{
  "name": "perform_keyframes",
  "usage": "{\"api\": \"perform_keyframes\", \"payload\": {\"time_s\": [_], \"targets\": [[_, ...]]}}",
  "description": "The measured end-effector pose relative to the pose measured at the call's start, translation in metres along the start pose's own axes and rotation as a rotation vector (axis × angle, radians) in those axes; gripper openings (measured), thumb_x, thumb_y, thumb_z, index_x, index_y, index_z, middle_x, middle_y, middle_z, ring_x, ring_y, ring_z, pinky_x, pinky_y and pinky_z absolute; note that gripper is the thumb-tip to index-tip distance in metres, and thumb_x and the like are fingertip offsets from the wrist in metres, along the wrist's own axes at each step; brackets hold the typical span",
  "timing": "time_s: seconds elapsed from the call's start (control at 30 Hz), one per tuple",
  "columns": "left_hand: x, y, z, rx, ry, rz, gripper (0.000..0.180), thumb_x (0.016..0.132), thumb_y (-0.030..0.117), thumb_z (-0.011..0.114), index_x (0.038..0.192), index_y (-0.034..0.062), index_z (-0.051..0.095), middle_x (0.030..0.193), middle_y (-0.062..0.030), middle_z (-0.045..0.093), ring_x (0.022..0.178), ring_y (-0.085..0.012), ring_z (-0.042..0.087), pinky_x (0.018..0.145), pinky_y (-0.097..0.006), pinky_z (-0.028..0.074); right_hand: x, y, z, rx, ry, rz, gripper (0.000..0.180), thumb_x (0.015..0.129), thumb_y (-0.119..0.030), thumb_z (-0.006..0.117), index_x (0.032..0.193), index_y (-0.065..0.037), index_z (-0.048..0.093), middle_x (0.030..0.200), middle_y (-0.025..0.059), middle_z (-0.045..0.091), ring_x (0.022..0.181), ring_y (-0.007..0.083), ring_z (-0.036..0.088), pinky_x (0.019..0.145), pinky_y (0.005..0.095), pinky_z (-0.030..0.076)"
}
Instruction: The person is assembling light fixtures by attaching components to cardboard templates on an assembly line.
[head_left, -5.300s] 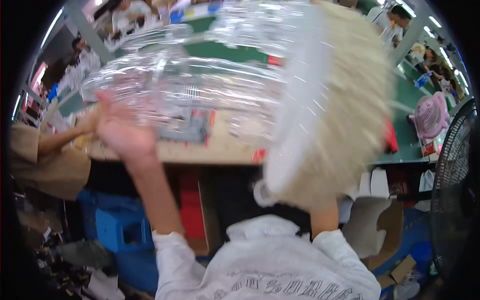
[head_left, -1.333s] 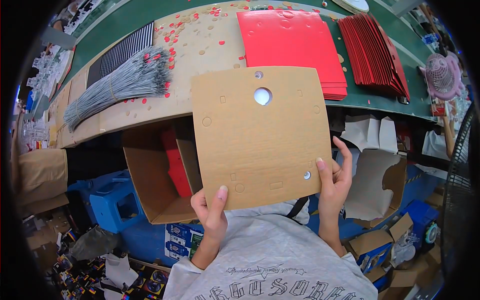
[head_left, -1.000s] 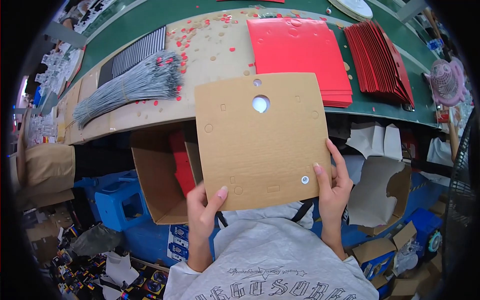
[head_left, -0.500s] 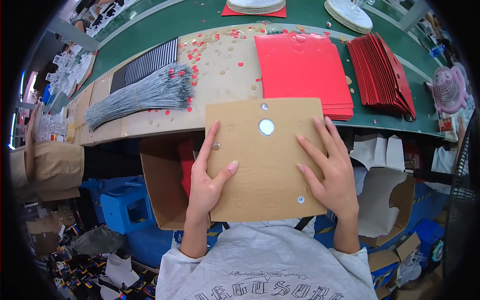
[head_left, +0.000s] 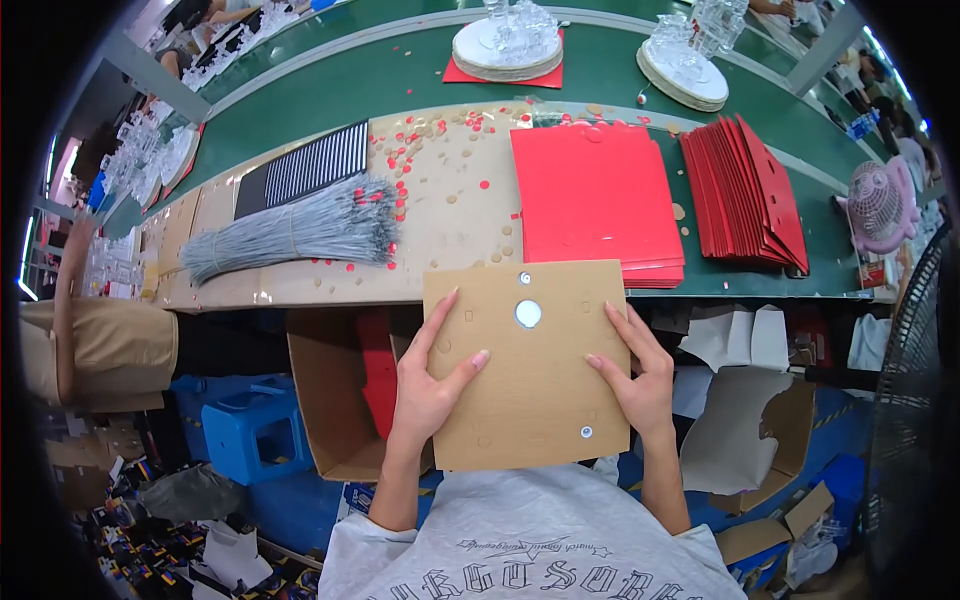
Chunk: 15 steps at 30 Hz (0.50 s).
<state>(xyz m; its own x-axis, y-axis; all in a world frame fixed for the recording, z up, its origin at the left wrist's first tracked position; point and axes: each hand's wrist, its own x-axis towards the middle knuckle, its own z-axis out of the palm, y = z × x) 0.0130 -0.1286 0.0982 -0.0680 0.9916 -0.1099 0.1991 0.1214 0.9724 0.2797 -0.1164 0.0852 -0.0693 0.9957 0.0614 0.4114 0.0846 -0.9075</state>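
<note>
Head view: the left hand (head_left: 425, 395) and the right hand (head_left: 646, 396) grip opposite sides of a flat, squarish tan cardboard panel with punched round holes (head_left: 532, 400), held before the light-grey shirt (head_left: 540, 520) at the near side of a long green worktable (head_left: 350, 95). Uneven pressure could crease it; a slackened grip could drop it; a forward nudge could disturb the stacked glossy red sheets (head_left: 590, 200) beyond.

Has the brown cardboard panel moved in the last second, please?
Yes, downward in the picture: the brown cardboard panel now overlaps less of the table beyond its front edge.
</note>
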Motion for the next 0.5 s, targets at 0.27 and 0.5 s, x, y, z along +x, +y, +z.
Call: {"api": "perform_keyframes", "payload": {"time_s": [0.27, 0.5], "targets": [[0.004, -0.007, -0.001, -0.092, -0.022, -0.018, 0.072, 0.086, 0.005, 0.074, 0.152, 0.0085, 0.048, 0.143, -0.0172, 0.058, 0.131, -0.0248, 0.057, 0.108, -0.037, 0.046, 0.001, -0.003, 0.001, 0.098, -0.057, 0.095, 0.067, 0.082, 0.0, 0.078, 0.145, -0.007, 0.057, 0.156, 0.0207, 0.045, 0.125, 0.0221, 0.06, 0.099, 0.0335, 0.054], [0.014, -0.015, -0.004, -0.176, -0.022, -0.017, 0.066, 0.088, 0.003, 0.07, 0.151, 0.0083, 0.049, 0.143, -0.0177, 0.058, 0.131, -0.0244, 0.056, 0.11, -0.035, 0.043, -0.02, -0.043, -0.003, -0.517, 0.007, -0.23, 0.066, 0.068, -0.011, 0.087, 0.131, -0.01, 0.067, 0.156, 0.0197, 0.044, 0.145, 0.0425, 0.039, 0.117, 0.0527, 0.034]]}}
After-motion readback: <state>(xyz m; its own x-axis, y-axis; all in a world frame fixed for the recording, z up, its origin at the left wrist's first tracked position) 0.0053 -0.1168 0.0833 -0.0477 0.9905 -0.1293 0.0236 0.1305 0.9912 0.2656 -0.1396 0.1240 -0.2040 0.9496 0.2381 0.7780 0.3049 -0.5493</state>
